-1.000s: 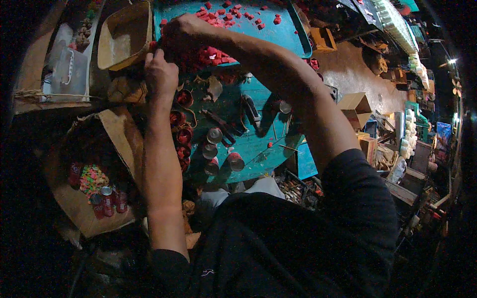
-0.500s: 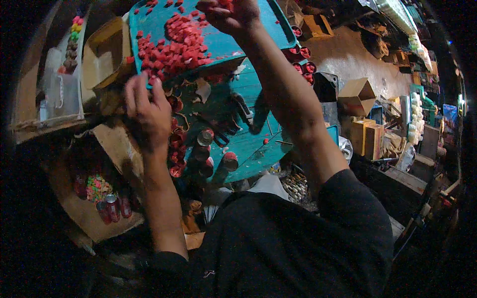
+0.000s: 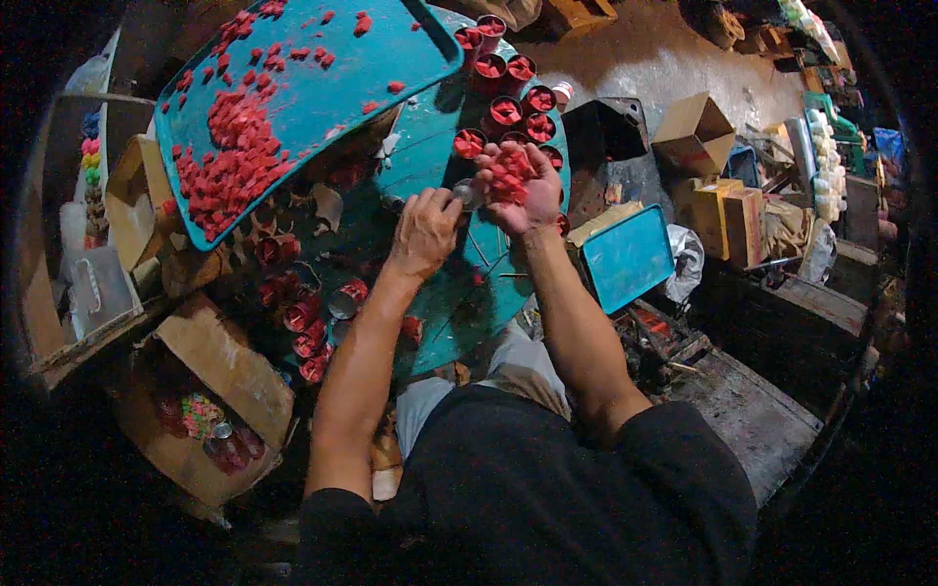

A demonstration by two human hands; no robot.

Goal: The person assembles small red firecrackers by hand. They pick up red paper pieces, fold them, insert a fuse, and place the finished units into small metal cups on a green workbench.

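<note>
My right hand (image 3: 539,200) is turned palm up, its fingers curled around a heap of small red chunks (image 3: 510,176). Close beside it my left hand (image 3: 426,232) is closed, its fingertips at a small silver-ended can (image 3: 466,194); the can is mostly hidden. Both hands are over the teal table (image 3: 415,161). Just beyond the right hand stand several red cans (image 3: 504,113) filled with the same chunks. More chunks (image 3: 234,156) are spread over a large teal tray (image 3: 371,68) at the far left.
Other red cans (image 3: 305,314) lie and stand beside my left forearm. A smaller teal tray (image 3: 630,256) and a black bin (image 3: 606,135) are at the right. Cardboard boxes stand on both sides, including an open box (image 3: 230,356) at lower left.
My right hand has come back from the big tray with red chunks in its palm. My left hand has moved right, from the tray's near corner to the small can. The view has shifted.
</note>
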